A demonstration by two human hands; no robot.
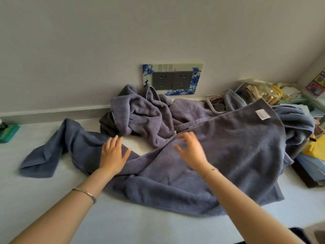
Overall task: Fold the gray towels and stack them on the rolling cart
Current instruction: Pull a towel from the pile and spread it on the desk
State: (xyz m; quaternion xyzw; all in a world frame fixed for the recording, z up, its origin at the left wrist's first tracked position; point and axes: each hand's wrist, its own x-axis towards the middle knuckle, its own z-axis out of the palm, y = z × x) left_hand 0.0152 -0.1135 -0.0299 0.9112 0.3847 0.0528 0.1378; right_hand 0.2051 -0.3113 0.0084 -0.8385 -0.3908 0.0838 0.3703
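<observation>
Everything is lying below the socket panel (172, 79) on the wall. Directly under it a crumpled heap of gray towels (139, 117) is sitting on the white surface (44, 208). Nearer the person, down and to the right of the panel, a large gray towel (228, 155) is lying spread but rumpled, its white label (263, 114) facing up. A narrower towel (52, 150) is trailing away down and to the left of the panel.

The left hand (113, 152) is lying flat with straight fingers on the gray cloth where these towels are meeting, below the panel and slightly left, and it is gripping nothing. The right hand (191, 150) is hovering at the large towel's upper edge, fingers spread wide and loosely curled, holding nothing; whether it is touching the cloth I cannot tell. No rolling cart is showing, and nothing is looking folded yet.

The towels are overlapping, so a pinch at that edge is likely to be catching two layers or dragging the heap along. The large towel's far side is draping against the clutter (314, 148) well right of the panel, so a hard pull risks snagging it or toppling things there. Folding over the wrinkles would be giving a lopsided stack
</observation>
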